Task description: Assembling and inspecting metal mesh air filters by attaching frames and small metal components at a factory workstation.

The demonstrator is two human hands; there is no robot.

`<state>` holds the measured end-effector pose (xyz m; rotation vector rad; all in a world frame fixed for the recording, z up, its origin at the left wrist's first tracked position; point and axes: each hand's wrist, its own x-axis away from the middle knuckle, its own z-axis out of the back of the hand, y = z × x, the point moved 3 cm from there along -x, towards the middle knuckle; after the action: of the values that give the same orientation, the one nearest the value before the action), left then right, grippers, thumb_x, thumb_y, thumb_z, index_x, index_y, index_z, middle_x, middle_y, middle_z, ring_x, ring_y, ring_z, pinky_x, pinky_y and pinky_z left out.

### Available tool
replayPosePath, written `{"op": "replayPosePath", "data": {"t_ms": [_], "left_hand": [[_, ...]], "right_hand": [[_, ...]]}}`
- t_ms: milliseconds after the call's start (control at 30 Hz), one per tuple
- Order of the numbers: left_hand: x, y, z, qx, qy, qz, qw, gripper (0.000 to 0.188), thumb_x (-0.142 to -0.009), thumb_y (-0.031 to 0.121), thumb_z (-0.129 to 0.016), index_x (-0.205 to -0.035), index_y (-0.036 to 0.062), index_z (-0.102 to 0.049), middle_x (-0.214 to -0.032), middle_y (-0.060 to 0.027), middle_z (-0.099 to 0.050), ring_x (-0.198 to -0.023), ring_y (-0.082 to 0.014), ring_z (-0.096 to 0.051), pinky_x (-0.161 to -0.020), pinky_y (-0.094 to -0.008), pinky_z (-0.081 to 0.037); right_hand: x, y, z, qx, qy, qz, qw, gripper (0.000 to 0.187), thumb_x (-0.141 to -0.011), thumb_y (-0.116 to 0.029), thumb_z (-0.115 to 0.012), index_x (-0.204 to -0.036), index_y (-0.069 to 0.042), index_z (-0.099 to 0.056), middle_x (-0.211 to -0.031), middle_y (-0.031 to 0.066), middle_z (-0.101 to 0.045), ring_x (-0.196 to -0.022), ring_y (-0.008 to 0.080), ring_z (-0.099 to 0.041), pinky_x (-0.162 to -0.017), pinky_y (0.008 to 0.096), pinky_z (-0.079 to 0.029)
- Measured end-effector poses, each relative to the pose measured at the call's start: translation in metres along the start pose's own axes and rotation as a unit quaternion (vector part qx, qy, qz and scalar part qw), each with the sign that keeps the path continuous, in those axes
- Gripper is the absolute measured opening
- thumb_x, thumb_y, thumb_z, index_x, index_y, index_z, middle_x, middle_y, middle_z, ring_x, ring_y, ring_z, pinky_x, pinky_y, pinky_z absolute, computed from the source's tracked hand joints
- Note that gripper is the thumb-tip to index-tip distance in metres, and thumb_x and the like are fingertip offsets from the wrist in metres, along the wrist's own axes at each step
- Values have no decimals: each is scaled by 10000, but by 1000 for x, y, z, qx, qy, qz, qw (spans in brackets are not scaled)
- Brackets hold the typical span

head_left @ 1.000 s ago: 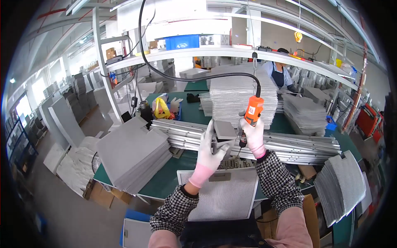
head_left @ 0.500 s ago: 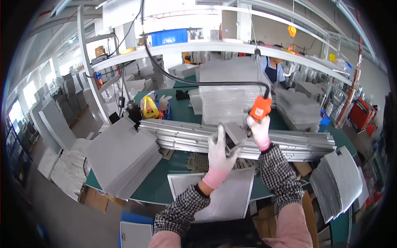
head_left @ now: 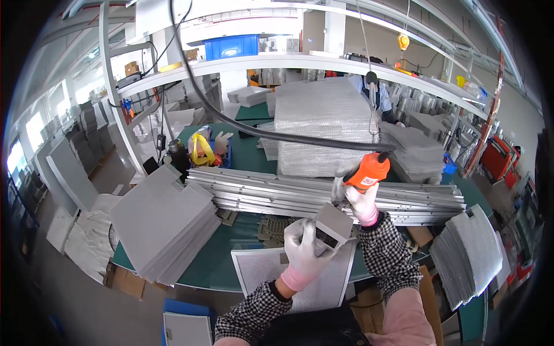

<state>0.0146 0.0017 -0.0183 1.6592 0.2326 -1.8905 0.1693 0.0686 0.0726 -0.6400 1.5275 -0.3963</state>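
Observation:
My left hand (head_left: 301,251), in a white glove with a pink cuff, is closed on a small grey box (head_left: 336,220) with a dark hollow side. It holds the box over a framed mesh panel (head_left: 254,266) at the table's near edge. My right hand (head_left: 363,205), gloved alike, grips an orange corded power tool (head_left: 369,172), its thick black cable (head_left: 259,136) arching up to the left. The tool's working end points left and is blurred. Below lie several small metal parts (head_left: 271,228), partly hidden by the left hand and the box.
Long metal profiles (head_left: 242,193) lie across the green table (head_left: 205,256). Stacks of grey panels stand at left (head_left: 158,222) and right (head_left: 467,254). Bubble-wrapped panels (head_left: 317,121) are piled behind. A blue bin (head_left: 226,157) sits at far left. Beyond the overhead shelf (head_left: 277,60) works another person (head_left: 378,98).
The grey box has come nearer to me and lower, with my left hand now closed around it. My right hand has tilted the power tool so that it points left.

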Motion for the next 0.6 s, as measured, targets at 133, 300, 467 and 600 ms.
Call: {"op": "replayPosePath", "data": {"t_ms": [133,300,467,600], "left_hand": [[-3,3,6,21,3,44,999,1079,-573,282,-943,-1409,-40,-341,-1149,-222,-445,-1044,-372,-477,-845,-470,-451],[-19,-13,26,79,-51,117,989,1026,-599,219,-913,-1426,-23,-354,-1220,-205,-456,-1127,-370,-470,-943,-463,-436],[-31,-39,57,29,-52,95,994,718,-746,232,-788,-1367,41,-484,-1317,-220,-466,-1212,-388,-462,-1041,-465,-382],[-50,-46,59,-71,-20,-15,997,622,-891,407,-630,-1384,51,-497,-1448,-268,-411,-1282,-463,-439,-1052,-538,-352]], "right_hand": [[3,0,-1,-20,-7,-29,999,318,-745,103,-487,-1052,60,-562,-641,62,-564,-538,149,-567,-514,283,-489],[3,8,9,177,16,-21,984,318,-799,34,-597,-1115,39,-559,-694,43,-602,-577,120,-582,-553,256,-493],[-16,-6,0,201,123,-132,963,281,-867,-33,-623,-1146,-10,-638,-695,-25,-602,-561,28,-536,-526,204,-445],[-31,-19,-12,261,77,-100,957,298,-829,-7,-627,-1127,-5,-630,-706,-53,-553,-581,22,-501,-542,211,-424]]}}
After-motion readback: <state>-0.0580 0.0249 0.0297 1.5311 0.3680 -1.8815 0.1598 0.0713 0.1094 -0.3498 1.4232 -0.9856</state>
